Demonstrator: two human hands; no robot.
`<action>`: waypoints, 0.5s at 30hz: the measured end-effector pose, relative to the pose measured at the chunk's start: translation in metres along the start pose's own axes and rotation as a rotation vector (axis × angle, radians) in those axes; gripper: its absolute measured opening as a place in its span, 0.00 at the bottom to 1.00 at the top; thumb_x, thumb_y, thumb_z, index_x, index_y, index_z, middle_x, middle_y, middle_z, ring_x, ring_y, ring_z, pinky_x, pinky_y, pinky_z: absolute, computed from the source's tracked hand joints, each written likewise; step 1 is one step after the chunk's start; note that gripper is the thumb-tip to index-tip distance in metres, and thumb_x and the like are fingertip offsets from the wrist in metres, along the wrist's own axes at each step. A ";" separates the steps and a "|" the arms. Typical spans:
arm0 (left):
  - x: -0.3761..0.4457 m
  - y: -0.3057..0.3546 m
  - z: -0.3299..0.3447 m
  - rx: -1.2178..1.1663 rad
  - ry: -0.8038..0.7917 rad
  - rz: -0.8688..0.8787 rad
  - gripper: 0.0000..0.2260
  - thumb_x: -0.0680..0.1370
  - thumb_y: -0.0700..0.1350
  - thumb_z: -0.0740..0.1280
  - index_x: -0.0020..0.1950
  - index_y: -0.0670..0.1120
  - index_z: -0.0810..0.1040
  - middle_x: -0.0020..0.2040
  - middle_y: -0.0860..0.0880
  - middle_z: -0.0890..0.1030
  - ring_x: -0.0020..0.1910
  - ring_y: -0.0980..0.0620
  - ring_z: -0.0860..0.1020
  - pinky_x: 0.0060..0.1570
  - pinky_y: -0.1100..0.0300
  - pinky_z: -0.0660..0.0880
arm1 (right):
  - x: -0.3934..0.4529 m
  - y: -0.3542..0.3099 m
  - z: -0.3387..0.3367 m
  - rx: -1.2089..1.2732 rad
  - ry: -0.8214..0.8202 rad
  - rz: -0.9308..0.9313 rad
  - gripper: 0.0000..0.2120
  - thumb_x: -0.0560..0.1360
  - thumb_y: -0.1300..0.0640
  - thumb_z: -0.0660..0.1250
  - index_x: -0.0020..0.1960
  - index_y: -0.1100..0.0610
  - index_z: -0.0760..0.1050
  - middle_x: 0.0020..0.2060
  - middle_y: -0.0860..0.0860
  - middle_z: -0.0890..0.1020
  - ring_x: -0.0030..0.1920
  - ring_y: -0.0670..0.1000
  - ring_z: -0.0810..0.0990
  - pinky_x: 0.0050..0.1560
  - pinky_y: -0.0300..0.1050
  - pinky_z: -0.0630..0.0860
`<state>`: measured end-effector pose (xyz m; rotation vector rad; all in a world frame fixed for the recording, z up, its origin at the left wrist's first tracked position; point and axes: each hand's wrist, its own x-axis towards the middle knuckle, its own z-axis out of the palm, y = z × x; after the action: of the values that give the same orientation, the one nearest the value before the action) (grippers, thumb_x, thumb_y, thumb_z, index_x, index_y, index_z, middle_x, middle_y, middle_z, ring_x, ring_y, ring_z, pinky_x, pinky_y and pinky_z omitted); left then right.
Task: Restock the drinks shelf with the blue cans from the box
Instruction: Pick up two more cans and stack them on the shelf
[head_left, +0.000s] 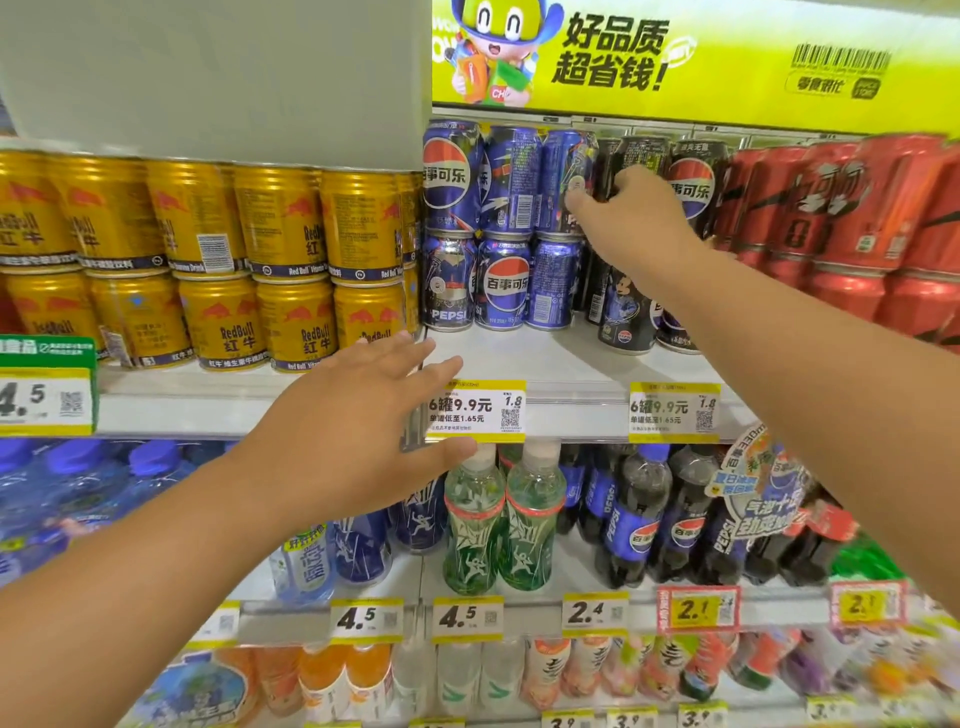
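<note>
Right hand grips upright blue can, long axis vertical.

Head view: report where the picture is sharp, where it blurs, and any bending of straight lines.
Head view: sharp in the middle, where the blue cans and the yellow price tag read clearly; soft at the edges, with the red cans and bottom-right bottles smeared; wide-angle bending curves the shelf edge; lighting even, only mild glare on the gold cans.
</note>
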<state>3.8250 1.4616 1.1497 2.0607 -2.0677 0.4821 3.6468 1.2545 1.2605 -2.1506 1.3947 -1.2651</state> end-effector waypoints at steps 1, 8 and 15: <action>-0.002 -0.002 0.001 0.002 0.000 0.001 0.42 0.70 0.77 0.41 0.81 0.62 0.54 0.83 0.56 0.55 0.82 0.55 0.52 0.78 0.55 0.49 | -0.021 0.001 -0.007 -0.023 0.002 -0.060 0.19 0.79 0.44 0.65 0.60 0.58 0.74 0.49 0.51 0.78 0.48 0.51 0.78 0.45 0.45 0.75; -0.026 -0.009 0.012 -0.021 0.039 0.035 0.41 0.72 0.77 0.41 0.82 0.60 0.55 0.82 0.54 0.58 0.82 0.52 0.54 0.80 0.51 0.53 | -0.196 0.035 0.000 -0.066 -0.235 -0.399 0.19 0.80 0.46 0.64 0.69 0.47 0.74 0.67 0.40 0.76 0.65 0.42 0.74 0.68 0.39 0.69; -0.070 0.014 0.050 0.026 0.058 0.040 0.37 0.76 0.71 0.51 0.80 0.52 0.64 0.81 0.47 0.63 0.80 0.45 0.60 0.78 0.44 0.59 | -0.255 0.081 0.035 -0.295 -0.482 -0.573 0.34 0.79 0.39 0.62 0.80 0.52 0.58 0.80 0.47 0.55 0.80 0.47 0.50 0.77 0.42 0.51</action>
<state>3.8171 1.5092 1.0772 1.9983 -2.0831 0.5715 3.5880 1.4225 1.0572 -2.9363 0.8302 -0.6179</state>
